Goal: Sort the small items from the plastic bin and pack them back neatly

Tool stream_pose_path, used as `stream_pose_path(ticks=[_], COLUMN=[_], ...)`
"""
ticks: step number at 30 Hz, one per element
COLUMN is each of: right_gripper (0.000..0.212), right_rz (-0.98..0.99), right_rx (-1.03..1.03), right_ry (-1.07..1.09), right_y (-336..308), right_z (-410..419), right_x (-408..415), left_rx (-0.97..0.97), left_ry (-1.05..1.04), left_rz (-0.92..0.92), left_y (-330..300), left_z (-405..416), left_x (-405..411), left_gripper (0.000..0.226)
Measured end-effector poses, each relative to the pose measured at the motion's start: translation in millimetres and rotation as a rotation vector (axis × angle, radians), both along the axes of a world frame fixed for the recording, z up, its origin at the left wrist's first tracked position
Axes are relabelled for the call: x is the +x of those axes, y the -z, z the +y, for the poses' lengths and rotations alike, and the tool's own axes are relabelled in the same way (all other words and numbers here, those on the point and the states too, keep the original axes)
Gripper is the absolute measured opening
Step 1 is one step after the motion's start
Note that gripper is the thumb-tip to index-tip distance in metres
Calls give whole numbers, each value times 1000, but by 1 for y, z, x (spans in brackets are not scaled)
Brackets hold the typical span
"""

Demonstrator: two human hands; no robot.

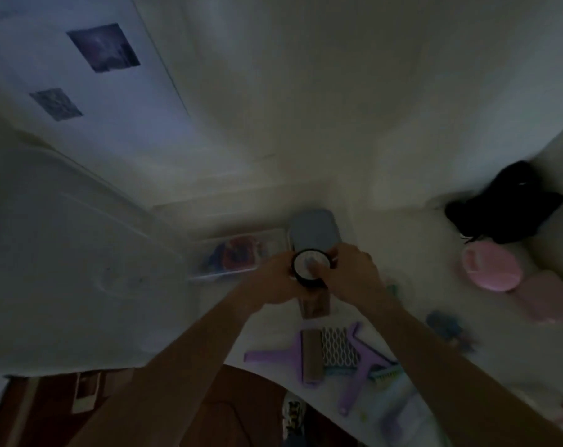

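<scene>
Both hands hold a small round black jar with a pale top, raised over the white bed surface. My left hand grips its left side. From the right my right hand curls round it, and its thumb presses on the pale top. Behind the jar stands a clear plastic bin with red and blue items inside, and beside it lies a grey-blue lid. Purple combs, a brown flat piece and a patterned card lie nearer to me.
A black cloth bundle sits at the right, with a round pink case and a pink box beside it. Small blue-green items lie on the bed at the right. Brown floor shows at the lower left.
</scene>
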State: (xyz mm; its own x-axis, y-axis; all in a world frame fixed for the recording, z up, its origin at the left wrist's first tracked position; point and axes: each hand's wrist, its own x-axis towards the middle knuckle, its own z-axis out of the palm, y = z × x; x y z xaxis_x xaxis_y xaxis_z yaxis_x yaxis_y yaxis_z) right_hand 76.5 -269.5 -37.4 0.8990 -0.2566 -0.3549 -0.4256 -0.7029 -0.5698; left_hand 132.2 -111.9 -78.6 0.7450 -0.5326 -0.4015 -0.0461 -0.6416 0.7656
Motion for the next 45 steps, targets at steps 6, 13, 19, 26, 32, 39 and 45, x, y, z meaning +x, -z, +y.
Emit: stream_pose_path(ticks=[6,13,19,26,32,39,45], right_gripper=[24,15,21,14,19,82,78], right_rz=[131,104,120,-302,-168,-29,-42], right_rx=[-287,-452,-444,-206,48,452,582], right_ry=[-123,-185,-239,88,697,1232,1261], right_y=[19,22,17,5,35,125,171], right_z=[1,8,8,-58,-193,-346,-397], right_x=[-12,-13,-14,-70,-152,-172,-144], left_rx=[166,-294,206,309,-31,188,72], left_ry=[109,-56,491,140,35,-114,-432], left_rz=[11,159,-203,-698,-529,133,338], left_y=[45,27,8,-10,-31,64,112], left_z=[-32,-55,-46,-70,-203,-358,-419], left_x=[-1,-19,-25,-39,-83,-80,-61], left_gripper=[83,38,38,47,42,79,86])
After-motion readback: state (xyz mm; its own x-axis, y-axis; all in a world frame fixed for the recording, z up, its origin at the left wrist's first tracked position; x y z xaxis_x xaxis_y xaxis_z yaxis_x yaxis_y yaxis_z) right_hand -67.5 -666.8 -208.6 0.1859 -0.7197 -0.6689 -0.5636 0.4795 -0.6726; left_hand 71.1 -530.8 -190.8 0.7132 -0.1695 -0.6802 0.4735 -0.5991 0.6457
